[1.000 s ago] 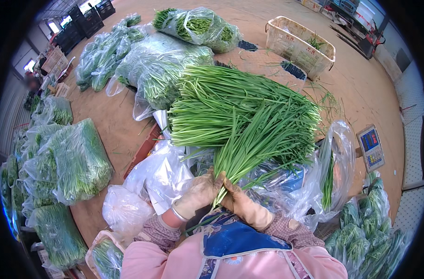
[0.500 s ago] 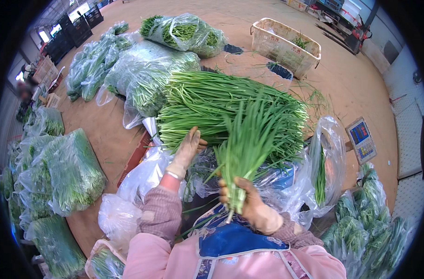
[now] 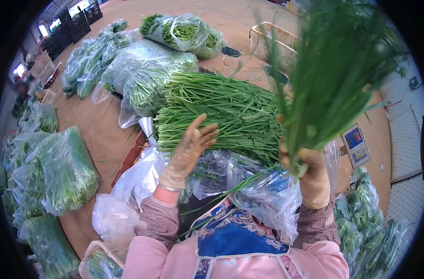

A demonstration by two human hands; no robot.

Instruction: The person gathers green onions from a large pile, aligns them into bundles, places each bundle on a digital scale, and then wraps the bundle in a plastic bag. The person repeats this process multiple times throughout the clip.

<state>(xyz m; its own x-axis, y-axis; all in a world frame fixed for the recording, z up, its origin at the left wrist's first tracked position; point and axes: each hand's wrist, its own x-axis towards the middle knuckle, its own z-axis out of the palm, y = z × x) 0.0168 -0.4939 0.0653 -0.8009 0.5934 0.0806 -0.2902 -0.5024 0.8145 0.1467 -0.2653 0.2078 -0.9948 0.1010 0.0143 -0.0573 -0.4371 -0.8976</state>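
Note:
My right hand (image 3: 309, 165), in a pale glove, grips a bunch of garlic chives (image 3: 335, 88) by the stem ends. The leaves fan upward and are blurred by motion. My left hand (image 3: 193, 144), in a soiled glove, has its fingers spread and holds nothing. It hovers at the near left edge of a large pile of garlic chives (image 3: 221, 111), whose pale stem ends point left. Clear plastic bags (image 3: 267, 200) lie crumpled between my arms, with a few loose green leaves across them.
Bagged greens (image 3: 149, 74) stand behind the pile, and more bagged bundles (image 3: 68, 167) are stacked at left. At right are a scale with a blue display (image 3: 356, 145) and bagged greens (image 3: 370, 223). A pale plastic crate (image 3: 263, 39) sits at the back, partly hidden by the raised bunch.
My right hand has lifted the bunch up and to the right, away from my chest. My left hand has come off the pile's stems, and its fingers have spread.

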